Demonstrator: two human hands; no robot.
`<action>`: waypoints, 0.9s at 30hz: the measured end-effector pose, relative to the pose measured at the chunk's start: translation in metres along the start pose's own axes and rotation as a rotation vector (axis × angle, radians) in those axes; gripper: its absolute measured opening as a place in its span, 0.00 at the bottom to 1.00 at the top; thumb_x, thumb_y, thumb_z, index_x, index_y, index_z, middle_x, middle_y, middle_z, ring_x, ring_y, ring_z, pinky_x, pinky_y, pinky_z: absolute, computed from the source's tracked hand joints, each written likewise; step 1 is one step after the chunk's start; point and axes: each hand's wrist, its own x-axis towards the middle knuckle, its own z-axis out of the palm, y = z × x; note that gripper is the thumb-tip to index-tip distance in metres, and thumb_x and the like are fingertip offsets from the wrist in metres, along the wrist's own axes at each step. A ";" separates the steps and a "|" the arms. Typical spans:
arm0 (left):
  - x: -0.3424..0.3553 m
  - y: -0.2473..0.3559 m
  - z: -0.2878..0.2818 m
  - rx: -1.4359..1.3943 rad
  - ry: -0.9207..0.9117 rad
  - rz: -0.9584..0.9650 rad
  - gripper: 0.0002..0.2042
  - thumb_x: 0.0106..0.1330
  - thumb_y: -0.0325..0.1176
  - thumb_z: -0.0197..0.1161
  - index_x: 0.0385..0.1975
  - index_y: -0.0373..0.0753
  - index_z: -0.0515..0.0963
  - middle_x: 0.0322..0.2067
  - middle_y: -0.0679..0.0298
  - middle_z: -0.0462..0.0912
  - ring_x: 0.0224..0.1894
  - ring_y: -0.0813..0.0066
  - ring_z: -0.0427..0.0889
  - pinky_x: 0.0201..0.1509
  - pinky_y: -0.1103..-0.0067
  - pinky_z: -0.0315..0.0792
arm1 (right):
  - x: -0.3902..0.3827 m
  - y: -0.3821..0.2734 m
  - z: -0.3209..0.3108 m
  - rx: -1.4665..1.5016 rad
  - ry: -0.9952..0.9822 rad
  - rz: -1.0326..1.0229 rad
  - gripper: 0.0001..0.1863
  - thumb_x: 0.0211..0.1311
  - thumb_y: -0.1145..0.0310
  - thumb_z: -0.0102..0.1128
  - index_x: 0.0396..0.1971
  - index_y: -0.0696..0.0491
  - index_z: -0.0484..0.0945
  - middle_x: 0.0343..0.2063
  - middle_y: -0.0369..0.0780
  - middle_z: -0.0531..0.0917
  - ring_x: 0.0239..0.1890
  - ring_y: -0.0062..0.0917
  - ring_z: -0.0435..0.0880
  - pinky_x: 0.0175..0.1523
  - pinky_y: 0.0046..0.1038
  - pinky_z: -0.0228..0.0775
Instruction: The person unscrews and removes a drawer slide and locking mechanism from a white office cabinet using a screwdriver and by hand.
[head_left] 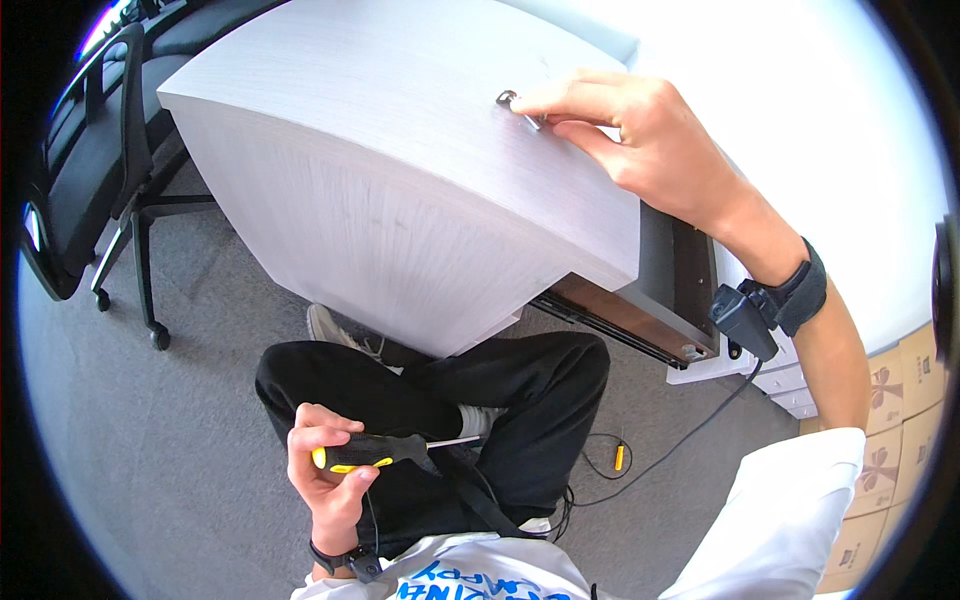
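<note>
My left hand (325,470) is closed around the black-and-yellow handle of a screwdriver (405,449), above my lap. Its thin metal shaft points to the right. At the far right, my right hand (640,135) reaches over the pale wood-grain top of a cabinet (380,90). Thumb and fingers pinch a small metal part (530,121), silver with a dark rounded end (507,98), at the cabinet top. The fingers cover some of it, so its exact kind cannot be made out.
Below my right forearm an open compartment (680,270) shows a dark slide rail (610,328). A black office chair (110,150) stands at the left. Cardboard boxes (885,450) are stacked at the right. A cable (680,455) and a small yellow object (619,458) lie on the grey carpet.
</note>
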 end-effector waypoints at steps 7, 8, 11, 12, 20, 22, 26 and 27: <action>-0.002 0.001 0.007 -0.069 0.051 0.017 0.21 0.50 0.38 0.76 0.37 0.41 0.70 0.34 0.60 0.73 0.38 0.74 0.76 0.41 0.81 0.73 | -0.025 -0.009 -0.018 0.048 0.084 0.122 0.14 0.55 0.82 0.57 0.42 0.57 0.82 0.38 0.45 0.84 0.36 0.32 0.83 0.44 0.28 0.76; -0.002 0.002 0.011 -0.092 0.065 -0.012 0.23 0.49 0.40 0.76 0.37 0.41 0.69 0.35 0.60 0.74 0.38 0.74 0.76 0.41 0.81 0.73 | -0.034 -0.015 -0.029 0.050 0.086 0.134 0.14 0.55 0.82 0.57 0.42 0.57 0.82 0.38 0.45 0.84 0.36 0.32 0.83 0.44 0.28 0.76; 0.004 0.006 0.026 -0.092 0.024 -0.034 0.25 0.48 0.44 0.78 0.37 0.40 0.69 0.35 0.59 0.75 0.38 0.74 0.77 0.39 0.82 0.74 | -0.067 -0.044 -0.074 -0.113 -0.137 0.353 0.17 0.60 0.84 0.51 0.47 0.56 0.81 0.46 0.42 0.82 0.48 0.28 0.83 0.55 0.26 0.76; 0.006 0.007 0.031 -0.057 -0.015 -0.021 0.27 0.47 0.45 0.79 0.37 0.40 0.69 0.35 0.58 0.75 0.37 0.74 0.77 0.38 0.83 0.74 | -0.080 -0.051 -0.084 -0.137 -0.140 0.358 0.15 0.60 0.83 0.52 0.45 0.57 0.81 0.45 0.42 0.82 0.48 0.28 0.82 0.55 0.26 0.75; 0.015 0.006 0.117 0.000 -0.386 0.332 0.28 0.44 0.38 0.81 0.39 0.44 0.68 0.39 0.55 0.79 0.35 0.67 0.81 0.36 0.79 0.76 | -0.227 -0.058 -0.063 -0.145 0.182 0.726 0.10 0.63 0.77 0.54 0.40 0.56 0.83 0.43 0.42 0.84 0.45 0.29 0.83 0.51 0.26 0.71; 0.029 0.006 0.138 0.022 -0.351 0.427 0.28 0.46 0.36 0.80 0.41 0.45 0.67 0.41 0.54 0.79 0.36 0.65 0.82 0.35 0.80 0.77 | -0.245 -0.059 -0.060 -0.082 0.240 0.823 0.10 0.66 0.74 0.52 0.41 0.57 0.82 0.44 0.42 0.83 0.48 0.30 0.81 0.54 0.27 0.69; 0.039 0.002 0.173 0.045 -0.290 0.580 0.27 0.50 0.37 0.78 0.44 0.44 0.65 0.41 0.53 0.78 0.37 0.65 0.83 0.36 0.80 0.79 | -0.267 -0.046 -0.041 0.060 0.300 0.839 0.15 0.71 0.66 0.48 0.43 0.58 0.82 0.47 0.43 0.83 0.57 0.33 0.76 0.62 0.31 0.63; 0.041 0.002 0.181 0.026 -0.261 0.565 0.28 0.51 0.38 0.77 0.44 0.44 0.64 0.42 0.53 0.78 0.37 0.65 0.83 0.37 0.80 0.80 | -0.269 -0.046 -0.039 0.123 0.341 0.852 0.16 0.72 0.66 0.47 0.43 0.59 0.81 0.48 0.43 0.82 0.61 0.34 0.72 0.65 0.33 0.59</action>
